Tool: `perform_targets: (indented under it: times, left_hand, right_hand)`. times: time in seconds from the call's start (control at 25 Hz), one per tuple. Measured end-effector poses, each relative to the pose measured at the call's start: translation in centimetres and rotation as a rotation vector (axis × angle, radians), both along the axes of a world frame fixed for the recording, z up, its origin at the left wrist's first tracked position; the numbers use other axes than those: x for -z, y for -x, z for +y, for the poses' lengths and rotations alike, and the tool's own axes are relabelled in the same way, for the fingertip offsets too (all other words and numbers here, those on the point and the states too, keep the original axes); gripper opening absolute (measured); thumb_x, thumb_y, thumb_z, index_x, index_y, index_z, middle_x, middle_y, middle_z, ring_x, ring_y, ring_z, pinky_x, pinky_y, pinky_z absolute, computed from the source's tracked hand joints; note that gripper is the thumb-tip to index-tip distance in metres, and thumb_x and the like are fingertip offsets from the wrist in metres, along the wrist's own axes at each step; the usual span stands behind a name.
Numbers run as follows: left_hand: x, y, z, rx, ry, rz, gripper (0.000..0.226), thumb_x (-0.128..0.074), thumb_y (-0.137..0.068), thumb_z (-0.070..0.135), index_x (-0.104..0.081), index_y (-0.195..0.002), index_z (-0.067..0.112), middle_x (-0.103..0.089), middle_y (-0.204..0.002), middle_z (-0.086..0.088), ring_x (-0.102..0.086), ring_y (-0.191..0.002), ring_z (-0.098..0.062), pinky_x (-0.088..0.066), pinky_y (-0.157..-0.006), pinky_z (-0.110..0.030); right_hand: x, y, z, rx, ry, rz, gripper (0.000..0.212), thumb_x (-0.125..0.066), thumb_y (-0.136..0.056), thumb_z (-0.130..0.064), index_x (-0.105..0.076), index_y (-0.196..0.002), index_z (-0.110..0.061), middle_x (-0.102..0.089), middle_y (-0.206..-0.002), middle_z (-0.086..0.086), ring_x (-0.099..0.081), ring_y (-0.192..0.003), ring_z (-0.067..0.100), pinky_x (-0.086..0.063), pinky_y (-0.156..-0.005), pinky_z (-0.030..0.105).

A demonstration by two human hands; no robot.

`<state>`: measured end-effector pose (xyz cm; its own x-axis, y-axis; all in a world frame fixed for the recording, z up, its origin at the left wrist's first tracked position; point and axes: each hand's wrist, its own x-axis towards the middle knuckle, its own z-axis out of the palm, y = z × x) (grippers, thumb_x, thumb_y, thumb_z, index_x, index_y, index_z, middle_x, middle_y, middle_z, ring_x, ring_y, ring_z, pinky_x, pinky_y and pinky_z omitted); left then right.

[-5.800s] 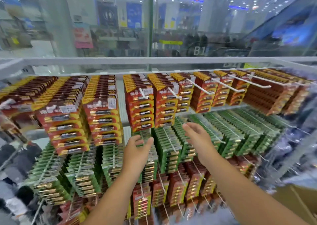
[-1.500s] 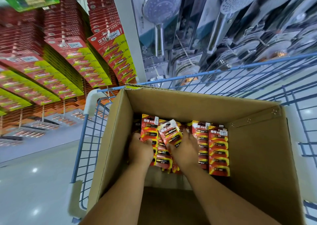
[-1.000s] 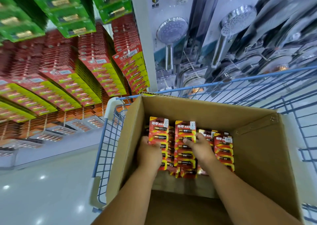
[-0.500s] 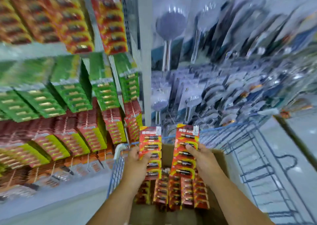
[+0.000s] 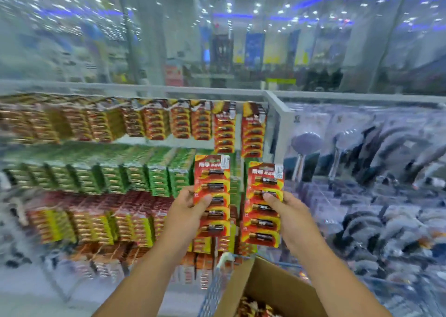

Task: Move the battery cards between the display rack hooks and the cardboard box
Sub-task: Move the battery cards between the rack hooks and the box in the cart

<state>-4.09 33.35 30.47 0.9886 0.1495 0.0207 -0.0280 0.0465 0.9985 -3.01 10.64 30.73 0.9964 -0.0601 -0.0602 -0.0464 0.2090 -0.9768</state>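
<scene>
My left hand [image 5: 187, 210] grips a stack of red battery cards [image 5: 213, 184] upright, thumb across the front. My right hand [image 5: 287, 210] grips a second red stack [image 5: 264, 222] beside it. Both stacks are raised in front of the display rack [image 5: 144, 92], just below two red card rows hanging on the top right hooks [image 5: 252, 133]. The cardboard box [image 5: 272, 290] sits low in front of me with more red cards [image 5: 251, 307] inside. The view is blurred by motion.
Green card rows [image 5: 135, 171] hang in the rack's middle tier, red and yellow ones [image 5: 96, 227] below. A blue wire cart [image 5: 217, 290] holds the box. Packaged shower heads [image 5: 306, 145] fill the display to the right.
Both hands took stacks of red cards out of the box and lifted them toward the rack's upper right hooks. My view swung up from the box to the rack.
</scene>
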Motion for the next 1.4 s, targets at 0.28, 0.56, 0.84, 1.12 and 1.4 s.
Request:
perform_targets:
  times: [0.28, 0.56, 0.84, 1.12, 1.4]
  left_hand:
    - [-4.8, 3.7, 12.8, -0.198, 0.003, -0.083, 0.016, -0.064, -0.102, 0.026, -0.061, -0.117, 0.023, -0.081, -0.1, 0.005, -0.079, -0.089, -0.015, -0.061, -0.072, -0.038]
    - [-6.0, 2.4, 31.5, -0.277, 0.009, -0.113, 0.015, -0.064, -0.102, 0.023, -0.062, -0.116, 0.02, -0.081, -0.102, -0.001, -0.079, -0.088, -0.02, -0.061, -0.068, -0.037]
    - [-7.6, -3.7, 47.3, -0.261, -0.007, -0.082, 0.014, -0.063, -0.102, 0.023, -0.061, -0.116, 0.021, -0.081, -0.097, 0.002, -0.079, -0.086, -0.019, -0.06, -0.067, -0.035]
    - [-6.4, -14.7, 54.3, -0.284, -0.045, -0.067, 0.02, -0.065, -0.1, 0.036, -0.062, -0.119, 0.028, -0.079, -0.108, 0.004, -0.077, -0.095, -0.02, -0.062, -0.086, -0.047]
    - [-4.9, -23.3, 57.2, -0.233, -0.033, -0.015, 0.017, -0.065, -0.1, 0.035, -0.062, -0.116, 0.029, -0.08, -0.103, 0.009, -0.078, -0.09, -0.015, -0.063, -0.082, -0.043]
  right_hand:
    - [-4.5, -0.7, 14.9, -0.226, 0.013, -0.082, 0.019, -0.069, -0.098, -0.027, -0.073, -0.113, -0.016, -0.081, -0.102, 0.009, -0.079, -0.092, 0.031, -0.061, -0.088, 0.057]
    - [-5.7, -4.2, 33.4, -0.296, -0.014, -0.101, 0.026, -0.074, -0.093, -0.028, -0.072, -0.118, -0.02, -0.08, -0.106, 0.007, -0.078, -0.097, 0.032, -0.059, -0.092, 0.059]
    - [-7.1, -10.0, 48.6, -0.247, -0.025, -0.078, 0.023, -0.073, -0.094, -0.027, -0.073, -0.114, -0.015, -0.081, -0.102, 0.008, -0.078, -0.094, 0.032, -0.06, -0.09, 0.058]
    - [-6.5, -20.2, 55.9, -0.195, 0.009, -0.063, 0.017, -0.068, -0.099, -0.029, -0.075, -0.111, -0.019, -0.081, -0.099, 0.004, -0.079, -0.089, 0.028, -0.062, -0.085, 0.054]
    - [-5.8, -26.9, 60.2, -0.154, 0.065, -0.06, 0.015, -0.066, -0.1, -0.03, -0.074, -0.111, -0.023, -0.081, -0.096, -0.003, -0.079, -0.086, 0.02, -0.063, -0.084, 0.05]
